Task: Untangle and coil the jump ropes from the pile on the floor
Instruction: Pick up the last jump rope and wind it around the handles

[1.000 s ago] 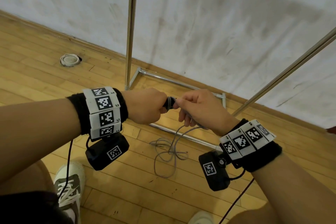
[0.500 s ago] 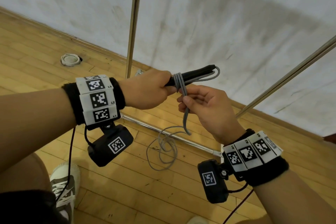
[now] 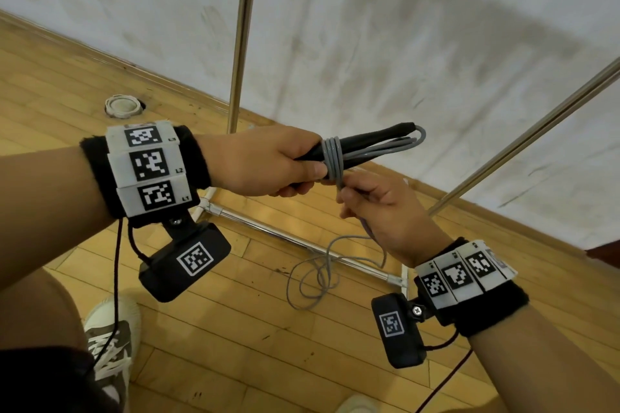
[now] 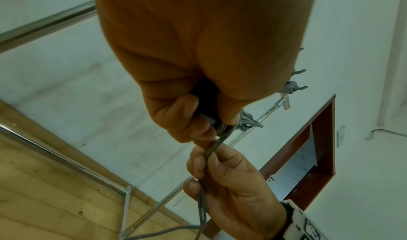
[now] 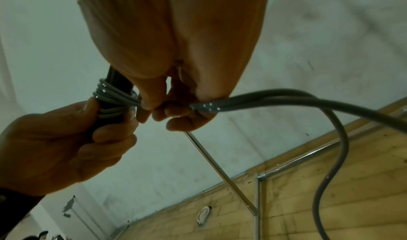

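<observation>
My left hand (image 3: pixel 268 161) grips the black handles (image 3: pixel 369 139) of a grey jump rope at chest height, pointing right. Several turns of grey cord (image 3: pixel 332 157) are wound round the handles just past my thumb, and folded loops (image 3: pixel 399 144) stick out along them. Just below the wraps, my right hand (image 3: pixel 379 208) pinches the cord, which runs through the fist (image 5: pixel 176 108) and trails out (image 5: pixel 308 101) down to loose loops on the floor (image 3: pixel 315 275). In the left wrist view the cord (image 4: pixel 211 149) runs taut between both hands.
A chrome rack stands against the white wall, with an upright pole (image 3: pixel 241 37), a slanted bar (image 3: pixel 523 141) and a floor rail (image 3: pixel 268 228) under my hands. A white round fitting (image 3: pixel 122 106) sits in the wooden floor at left. My shoe (image 3: pixel 110 342) is at lower left.
Both hands rose from low near the floor rail. The handles now point up to the right with more cord wound on them, and the loose heap on the floor has shrunk.
</observation>
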Available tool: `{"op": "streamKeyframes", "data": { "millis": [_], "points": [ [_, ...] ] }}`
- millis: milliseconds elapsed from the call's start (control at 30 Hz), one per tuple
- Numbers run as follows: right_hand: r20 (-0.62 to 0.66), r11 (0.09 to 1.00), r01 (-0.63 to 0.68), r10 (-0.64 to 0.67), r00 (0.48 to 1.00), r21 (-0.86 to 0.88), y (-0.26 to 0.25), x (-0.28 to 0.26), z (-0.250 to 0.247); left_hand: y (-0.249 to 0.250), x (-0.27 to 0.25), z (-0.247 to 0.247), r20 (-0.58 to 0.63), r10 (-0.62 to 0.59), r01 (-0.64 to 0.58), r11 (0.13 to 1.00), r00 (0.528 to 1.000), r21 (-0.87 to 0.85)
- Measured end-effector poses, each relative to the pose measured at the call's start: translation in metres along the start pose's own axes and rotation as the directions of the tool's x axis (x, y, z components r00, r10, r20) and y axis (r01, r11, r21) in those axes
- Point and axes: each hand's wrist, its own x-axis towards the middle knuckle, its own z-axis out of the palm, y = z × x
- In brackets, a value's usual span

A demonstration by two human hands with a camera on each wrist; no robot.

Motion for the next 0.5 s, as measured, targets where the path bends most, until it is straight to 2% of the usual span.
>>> {"op": "streamKeyframes", "data": {
  "millis": [167,233,300,333,433,500],
  "points": [
    [0.055,0.999,-0.027,0.029,0.998,-0.026,0.001,-0.002,-0.003,0.003,-0.005,0.003,0.102,0.054,-0.054,0.999,0.993,0.003],
    [0.067,0.972,-0.110,0.126,0.990,-0.208,0.003,-0.003,-0.004,0.003,-0.007,0.003,0.149,0.047,-0.051,0.998,0.988,0.022],
    [0.115,0.871,-0.149,0.227,0.967,-0.469,0.010,-0.004,-0.006,0.003,-0.008,0.004,0.190,0.036,-0.046,0.998,0.981,0.046],
    [0.133,0.849,-0.150,0.249,0.959,-0.506,0.015,-0.006,-0.006,0.003,-0.009,0.005,0.213,0.030,-0.044,0.997,0.977,0.062],
    [0.163,0.840,-0.256,0.371,0.914,-0.478,0.029,-0.002,-0.010,0.001,-0.012,0.010,0.277,-0.019,-0.025,0.987,0.961,0.156],
    [0.167,0.849,-0.286,0.392,0.905,-0.444,0.028,0.003,-0.012,-0.001,-0.012,0.015,0.308,-0.067,-0.015,0.966,0.949,0.257]
  ]
}}
